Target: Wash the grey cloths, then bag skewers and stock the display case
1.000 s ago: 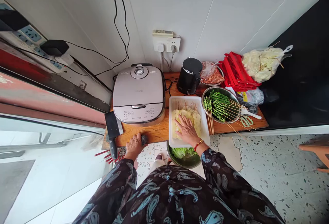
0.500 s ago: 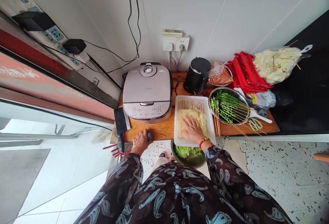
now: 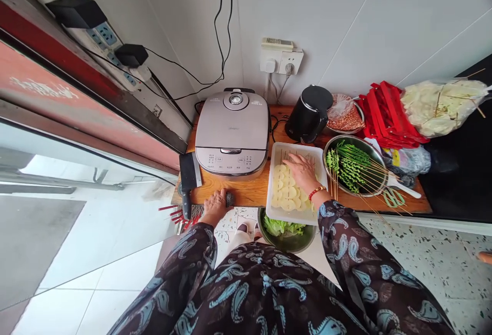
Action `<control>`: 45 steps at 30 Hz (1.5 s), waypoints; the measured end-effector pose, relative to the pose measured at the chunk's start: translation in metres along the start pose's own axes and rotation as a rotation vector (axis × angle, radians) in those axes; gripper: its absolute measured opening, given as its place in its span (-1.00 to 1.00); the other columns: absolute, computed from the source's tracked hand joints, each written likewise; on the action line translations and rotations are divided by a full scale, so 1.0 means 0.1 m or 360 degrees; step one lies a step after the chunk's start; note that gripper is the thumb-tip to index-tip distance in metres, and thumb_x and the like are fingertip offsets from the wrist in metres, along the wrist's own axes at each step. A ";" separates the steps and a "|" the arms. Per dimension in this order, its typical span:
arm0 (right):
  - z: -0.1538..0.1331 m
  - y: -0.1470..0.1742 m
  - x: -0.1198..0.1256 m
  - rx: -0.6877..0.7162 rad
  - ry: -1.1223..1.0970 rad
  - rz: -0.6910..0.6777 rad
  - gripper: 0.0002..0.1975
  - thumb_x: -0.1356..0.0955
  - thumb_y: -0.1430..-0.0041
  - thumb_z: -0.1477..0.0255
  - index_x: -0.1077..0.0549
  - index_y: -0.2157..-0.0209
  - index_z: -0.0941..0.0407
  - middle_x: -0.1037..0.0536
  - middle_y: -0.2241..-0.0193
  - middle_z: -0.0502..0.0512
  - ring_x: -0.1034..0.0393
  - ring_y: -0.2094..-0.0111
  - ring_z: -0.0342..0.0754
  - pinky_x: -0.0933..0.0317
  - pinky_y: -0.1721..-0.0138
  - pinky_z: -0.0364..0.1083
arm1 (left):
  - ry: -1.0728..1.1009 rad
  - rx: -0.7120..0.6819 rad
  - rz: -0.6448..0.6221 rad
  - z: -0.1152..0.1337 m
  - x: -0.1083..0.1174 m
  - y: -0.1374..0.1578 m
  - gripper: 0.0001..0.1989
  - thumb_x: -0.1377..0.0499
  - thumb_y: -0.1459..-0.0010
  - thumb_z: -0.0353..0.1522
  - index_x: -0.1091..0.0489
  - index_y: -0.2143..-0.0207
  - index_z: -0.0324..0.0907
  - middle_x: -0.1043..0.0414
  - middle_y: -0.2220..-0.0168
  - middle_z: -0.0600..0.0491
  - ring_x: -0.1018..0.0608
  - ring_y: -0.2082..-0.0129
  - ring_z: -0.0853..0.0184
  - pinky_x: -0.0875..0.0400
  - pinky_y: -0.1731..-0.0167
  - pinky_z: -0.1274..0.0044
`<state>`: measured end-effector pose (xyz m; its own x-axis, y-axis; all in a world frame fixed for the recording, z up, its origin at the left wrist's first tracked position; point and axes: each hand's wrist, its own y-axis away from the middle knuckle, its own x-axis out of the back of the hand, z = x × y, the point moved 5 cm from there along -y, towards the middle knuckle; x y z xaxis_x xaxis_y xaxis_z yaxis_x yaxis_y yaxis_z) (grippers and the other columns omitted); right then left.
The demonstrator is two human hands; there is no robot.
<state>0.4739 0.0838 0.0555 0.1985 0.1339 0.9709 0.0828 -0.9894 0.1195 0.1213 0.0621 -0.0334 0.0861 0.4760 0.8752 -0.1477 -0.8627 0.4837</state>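
On the near side of a wooden bench (image 3: 248, 190), skewered pale slices (image 3: 286, 191) lie in overlapping rows inside a white tray (image 3: 294, 217), an order that probably keeps the sticks from tangling. Your right hand (image 3: 303, 172) reaches over the tray's far right part, fingers stretched and loosely spread, seemingly resting on the skewers. The tray's near edge overhangs a bowl (image 3: 294, 245) of leafy greens (image 3: 283, 227), perhaps to bring the slices closer to you. To the left, your left hand (image 3: 214, 205) rests at the bench's near edge beside a dark round object (image 3: 229, 199), likely steadying your lean; whether it grips the object cannot be told. Farther left, a cleaver (image 3: 189, 171) lies flat, handle toward you. Right of the tray, a metal bowl (image 3: 369, 149) holds skewered green vegetables (image 3: 351, 165), sticks fanned over its rim, presumably for easy pickup. Beyond, a rice cooker (image 3: 232, 132) and black kettle (image 3: 307, 114) stand by the wall, probably for the sockets (image 3: 291, 63).
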 end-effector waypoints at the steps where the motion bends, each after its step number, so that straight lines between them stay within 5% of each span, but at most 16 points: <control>1: -0.04 -0.07 -0.01 0.0065 0.0058 -0.0016 -0.46 -0.18 -0.24 0.64 -0.40 -0.16 -0.05 -0.20 -0.30 0.05 -0.07 -0.24 0.11 0.04 -0.23 0.10 | -0.0005 -0.0003 -0.0001 0.00 0.00 0.00 -0.37 -0.27 -0.02 -0.12 -0.21 -0.09 -0.17 -0.36 0.01 -0.19 -0.47 0.03 -0.03 -0.35 0.13 0.25; 13: 0.01 -0.47 -0.08 0.0517 0.0380 -0.0100 -0.73 -0.25 -0.27 0.53 -0.58 0.18 0.09 -0.29 -0.25 0.09 0.04 -0.31 0.18 0.15 -0.27 0.15 | 0.0020 -0.0050 0.0044 -0.03 -0.04 0.02 -0.38 -0.27 -0.03 -0.13 -0.22 -0.08 -0.19 -0.35 0.03 -0.17 -0.46 0.04 -0.02 -0.34 0.16 0.24; 19: 0.13 -0.37 -0.08 0.0562 0.0412 -0.0107 -0.72 -0.23 -0.28 0.58 -0.57 0.21 0.09 -0.57 0.12 0.16 -0.18 -0.16 0.12 0.21 -0.26 0.14 | 0.0029 -0.0050 0.0069 -0.05 -0.09 -0.01 -0.40 -0.26 -0.03 -0.12 -0.23 -0.07 -0.16 -0.35 0.03 -0.17 -0.46 0.04 -0.01 -0.32 0.15 0.25; 28: 0.20 -0.22 0.09 0.0618 0.0348 -0.0165 -0.69 -0.24 -0.26 0.59 -0.54 0.45 0.06 -0.53 0.39 0.07 -0.29 0.06 0.01 0.14 -0.23 0.09 | 0.0025 -0.0035 0.0049 -0.05 -0.10 -0.02 -0.35 -0.27 -0.02 -0.11 -0.19 -0.10 -0.15 -0.35 0.01 -0.16 -0.45 0.03 -0.01 -0.31 0.13 0.25; 38: 0.37 0.44 0.61 0.0547 0.0262 -0.0387 -0.73 -0.28 -0.29 0.44 -0.60 0.40 0.04 -0.53 0.42 0.10 -0.36 0.28 -0.01 -0.16 0.24 -0.09 | 0.0038 -0.0022 0.0038 -0.05 -0.06 -0.01 -0.39 -0.28 0.00 -0.09 -0.22 -0.04 -0.15 -0.35 0.02 -0.18 -0.46 0.02 -0.03 -0.32 0.13 0.25; 45: 0.87 1.11 0.69 0.0145 -0.0447 0.0077 -0.70 -0.25 -0.30 0.30 -0.60 0.24 0.06 -0.61 0.24 0.13 -0.47 0.20 0.04 -0.31 0.11 -0.01 | 0.0018 -0.0011 0.0042 -0.05 -0.07 -0.01 -0.38 -0.26 -0.02 -0.10 -0.20 -0.08 -0.14 -0.36 0.01 -0.19 -0.47 0.02 -0.03 -0.34 0.15 0.25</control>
<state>0.5819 -0.0121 0.1180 0.4659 0.1095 0.8781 0.1515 -0.9875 0.0427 0.1160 0.0605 -0.0396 0.0709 0.4551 0.8876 -0.1564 -0.8738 0.4605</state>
